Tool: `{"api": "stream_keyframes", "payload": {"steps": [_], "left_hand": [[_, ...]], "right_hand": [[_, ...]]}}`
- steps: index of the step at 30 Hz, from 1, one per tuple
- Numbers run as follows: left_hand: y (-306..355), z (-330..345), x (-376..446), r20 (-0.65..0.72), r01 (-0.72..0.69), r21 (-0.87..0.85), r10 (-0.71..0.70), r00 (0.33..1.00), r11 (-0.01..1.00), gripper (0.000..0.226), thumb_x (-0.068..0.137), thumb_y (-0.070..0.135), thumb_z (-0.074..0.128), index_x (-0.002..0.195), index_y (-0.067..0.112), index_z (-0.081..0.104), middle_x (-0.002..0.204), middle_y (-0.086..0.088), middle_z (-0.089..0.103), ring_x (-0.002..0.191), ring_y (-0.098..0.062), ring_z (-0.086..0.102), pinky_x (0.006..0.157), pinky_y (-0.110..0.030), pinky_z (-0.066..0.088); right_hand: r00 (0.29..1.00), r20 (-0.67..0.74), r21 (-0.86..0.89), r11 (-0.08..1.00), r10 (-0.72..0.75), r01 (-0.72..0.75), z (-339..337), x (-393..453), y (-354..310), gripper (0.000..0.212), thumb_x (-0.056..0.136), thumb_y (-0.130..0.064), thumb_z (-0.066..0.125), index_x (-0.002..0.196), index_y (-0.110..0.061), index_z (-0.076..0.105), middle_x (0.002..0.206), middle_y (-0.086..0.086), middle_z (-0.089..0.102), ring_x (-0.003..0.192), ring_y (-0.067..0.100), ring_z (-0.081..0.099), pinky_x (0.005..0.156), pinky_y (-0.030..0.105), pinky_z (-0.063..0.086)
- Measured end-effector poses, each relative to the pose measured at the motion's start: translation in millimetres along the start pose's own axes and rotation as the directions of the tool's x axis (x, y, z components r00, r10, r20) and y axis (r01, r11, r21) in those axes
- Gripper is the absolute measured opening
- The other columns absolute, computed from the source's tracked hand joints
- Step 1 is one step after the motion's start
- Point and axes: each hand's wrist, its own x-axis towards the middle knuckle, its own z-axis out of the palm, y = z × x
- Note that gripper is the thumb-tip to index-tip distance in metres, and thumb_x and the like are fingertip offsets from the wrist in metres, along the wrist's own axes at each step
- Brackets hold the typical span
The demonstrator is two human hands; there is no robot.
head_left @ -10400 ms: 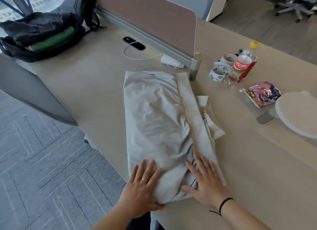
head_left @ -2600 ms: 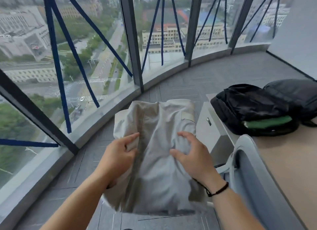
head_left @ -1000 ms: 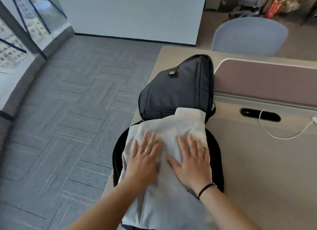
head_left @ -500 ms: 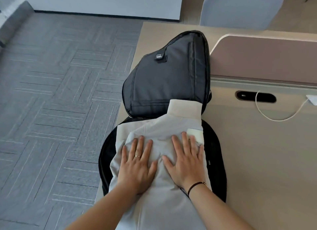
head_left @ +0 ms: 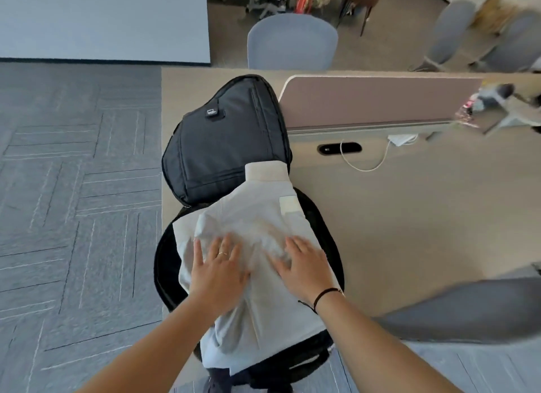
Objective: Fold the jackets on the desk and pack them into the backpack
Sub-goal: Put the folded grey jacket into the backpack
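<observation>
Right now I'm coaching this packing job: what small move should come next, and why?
Probably tuck the jacket's overhanging edges down inside the backpack. Both hands, left and right, press flat on it, yet its collar end lies over the open flap and its near end hangs past the rim, so the flap likely can't close.

An office: desk [head_left: 409, 217] divider [head_left: 374, 99], chairs [head_left: 292, 41], carpet tiles [head_left: 73, 187].

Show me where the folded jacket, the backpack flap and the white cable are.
folded jacket [head_left: 257, 217]: head view, on its flat upper part, above both hands.
backpack flap [head_left: 222, 146]: head view, middle of the opened black panel.
white cable [head_left: 363, 167]: head view, lowest bend of its loop on the desk.
</observation>
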Motion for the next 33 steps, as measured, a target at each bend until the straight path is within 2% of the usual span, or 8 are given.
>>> {"api": "stream_keyframes", "payload": {"steps": [4,9,13,17,22,26,30,33], "left_hand": [[20.3,-14.3,-18.8,-0.039,-0.117,-0.055,0.114,0.993,0.992,0.068,0.1,0.058,0.032,0.158,0.026,0.018,0.168,0.0,0.014,0.155,-0.024,0.005,0.123,-0.056,-0.005],[77.2,-42.0,-37.6,-0.176,-0.298,-0.155,0.271,0.946,0.942,0.053,0.1,0.051,0.039,0.146,0.026,0.043,0.151,0.005,0.048,0.142,-0.021,0.038,0.118,-0.041,0.026],[151.2,-75.4,-69.6,-0.298,-0.53,-0.096,0.484,0.823,0.843,0.041,0.098,0.044,0.045,0.132,0.024,0.057,0.119,0.005,0.069,0.113,-0.022,0.062,0.099,-0.037,0.044],[235.6,-86.7,-124.0,-0.364,-0.709,-0.029,0.653,0.664,0.704,0.039,0.092,0.044,0.051,0.124,0.025,0.062,0.101,0.003,0.074,0.094,-0.027,0.068,0.084,-0.036,0.05],[349.4,-66.4,-211.0,-0.365,-0.841,-0.029,0.777,0.513,0.541,0.045,0.099,0.047,0.046,0.141,0.031,0.05,0.128,0.008,0.065,0.118,-0.02,0.058,0.097,-0.035,0.043],[454.5,-16.9,-296.1,-0.29,-0.897,-0.027,0.855,0.429,0.441,0.05,0.099,0.046,0.048,0.144,0.026,0.048,0.134,0.005,0.063,0.121,-0.019,0.058,0.095,-0.035,0.048],[564.4,36.5,-410.4,-0.173,-0.971,-0.007,0.956,0.238,0.24,0.053,0.098,0.048,0.049,0.147,0.027,0.044,0.143,0.004,0.055,0.129,-0.02,0.052,0.102,-0.035,0.044],[624.7,59.5,-482.0,-0.151,-0.987,-0.07,0.976,0.156,0.147,0.054,0.097,0.046,0.052,0.147,0.025,0.045,0.145,0.004,0.053,0.132,-0.018,0.048,0.104,-0.033,0.043]], "right_hand": [[0.993,0.045,0.123,0.986,0.108,-0.113,-7.7,-59.6,5.1,0.058,0.099,-0.053,0.044,0.149,-0.024,0.04,0.159,-0.003,0.034,0.146,0.017,0.032,0.116,0.042,0.03],[0.956,-0.05,0.367,0.895,0.291,-0.253,-43.4,-140.5,22.8,0.043,0.098,-0.054,0.051,0.133,-0.03,0.057,0.119,-0.013,0.066,0.106,0.011,0.063,0.087,0.029,0.051],[0.864,-0.201,0.436,0.832,0.462,-0.343,-79.2,-201.7,58.4,0.031,0.096,-0.052,0.051,0.111,-0.029,0.066,0.1,-0.011,0.072,0.086,0.013,0.066,0.078,0.032,0.056],[0.777,-0.267,0.519,0.764,0.57,-0.383,-87.1,-278.8,110.5,0.036,0.093,-0.058,0.055,0.12,-0.035,0.065,0.1,-0.021,0.065,0.098,0.006,0.063,0.086,0.032,0.053],[0.59,-0.362,0.617,0.659,0.722,-0.429,-68.5,-406.6,192.6,0.036,0.091,-0.061,0.056,0.118,-0.038,0.064,0.102,-0.022,0.068,0.095,0.006,0.065,0.084,0.034,0.055],[0.435,-0.404,0.688,0.58,0.805,-0.436,-45.7,-532.0,265.0,0.035,0.09,-0.061,0.058,0.113,-0.037,0.066,0.098,-0.02,0.069,0.088,0.005,0.065,0.08,0.036,0.057],[0.211,-0.4,0.777,0.452,0.892,-0.439,-16.1,-669.9,332.6,0.031,0.09,-0.055,0.062,0.113,-0.035,0.067,0.098,-0.019,0.069,0.091,0.005,0.063,0.082,0.034,0.055],[0.058,-0.375,0.825,0.362,0.925,-0.434,4.6,-755.6,368.7,0.03,0.092,-0.052,0.062,0.114,-0.032,0.067,0.102,-0.017,0.069,0.096,0.008,0.063,0.084,0.035,0.054]]}}
